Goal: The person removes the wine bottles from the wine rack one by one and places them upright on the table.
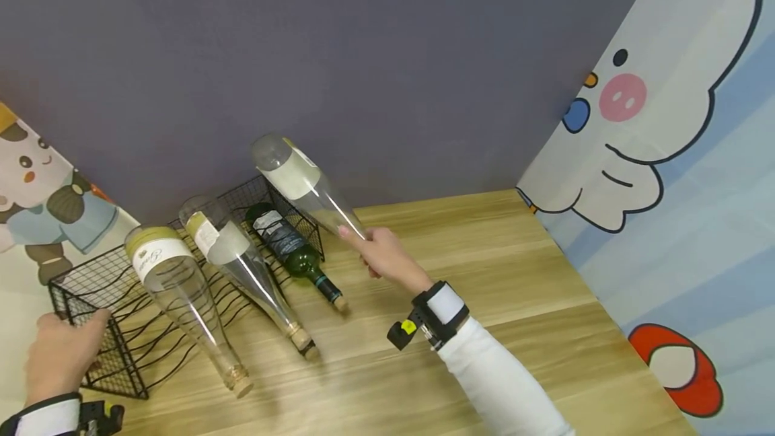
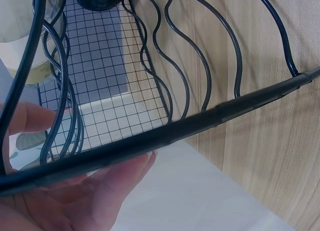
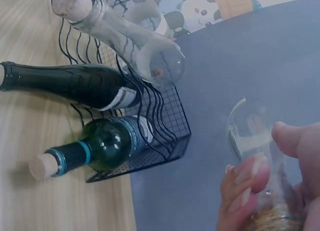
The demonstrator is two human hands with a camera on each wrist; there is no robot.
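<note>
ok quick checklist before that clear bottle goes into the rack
1. Right hand grips the raised bottle at the neck: ok.
2. Left hand holds the rack at its near corner: ok; the left wrist view shows fingers under the rim.
3. Free slot in the rack: cannot tell; three bottles lie in it, the green bottle nearest the raised one.
4. Raised bottle clear of the green bottle: ok, they are apart.
5. Corks on the bottles lying in the rack: ok.
6. Cork on the raised bottle: cannot tell, the hand covers it.
</note>
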